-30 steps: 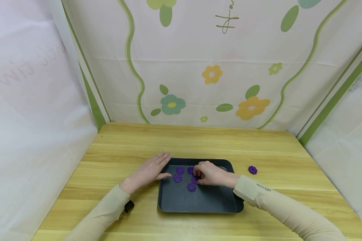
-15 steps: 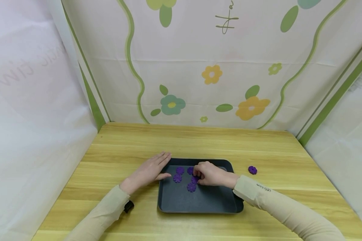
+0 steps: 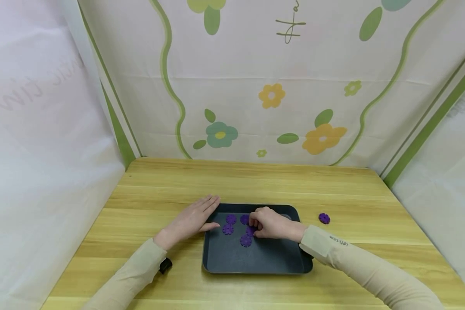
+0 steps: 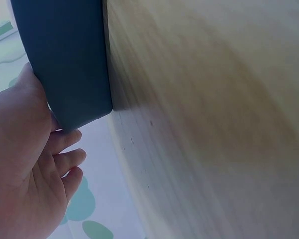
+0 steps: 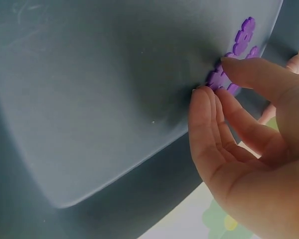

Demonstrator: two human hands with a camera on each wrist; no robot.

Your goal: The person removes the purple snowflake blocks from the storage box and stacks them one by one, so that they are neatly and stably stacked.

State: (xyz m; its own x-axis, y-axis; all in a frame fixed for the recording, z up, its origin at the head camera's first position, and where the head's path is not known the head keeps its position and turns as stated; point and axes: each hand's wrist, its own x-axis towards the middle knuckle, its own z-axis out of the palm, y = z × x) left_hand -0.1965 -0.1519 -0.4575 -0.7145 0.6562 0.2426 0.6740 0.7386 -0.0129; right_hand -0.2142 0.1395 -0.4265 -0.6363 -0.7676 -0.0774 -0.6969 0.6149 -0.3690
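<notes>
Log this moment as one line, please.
left hand: rests on tray corner | right hand: pinches purple disc in tray | lone disc: on table, right of tray

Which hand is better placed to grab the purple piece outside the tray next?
Probably the right hand: the loose purple piece lies on the table right of the tray, nearer that hand. The left hand is at the tray's left edge. The right would first have to leave the inner piece it pinches.
</notes>
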